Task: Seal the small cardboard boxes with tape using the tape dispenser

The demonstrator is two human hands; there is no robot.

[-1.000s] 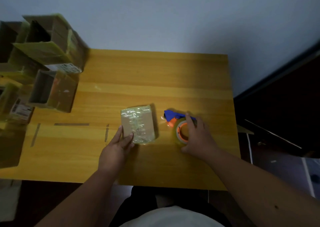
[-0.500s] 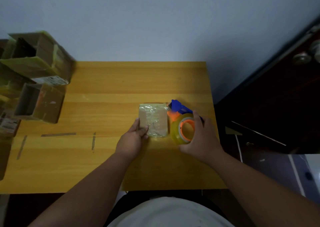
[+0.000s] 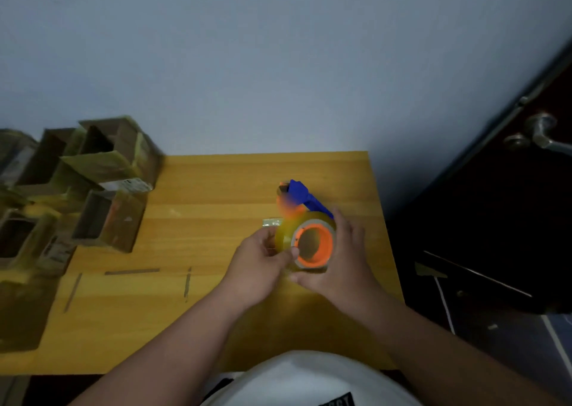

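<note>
Head view: near the desk's (image 3: 216,328) right edge, the right hand (image 3: 337,269) grips the tape dispenser (image 3: 305,235) while the left hand (image 3: 258,266) pinches its roll, likely to find the tape end.

Obstacles: stack of open cardboard boxes (image 3: 93,182) crowding the left edge of the table (image 3: 216,186); both hands and the tape dispenser (image 3: 305,229) bunched at centre right. Free passage: bare tabletop across the centre, lower left and along the far edge below the wall (image 3: 247,65).
</note>
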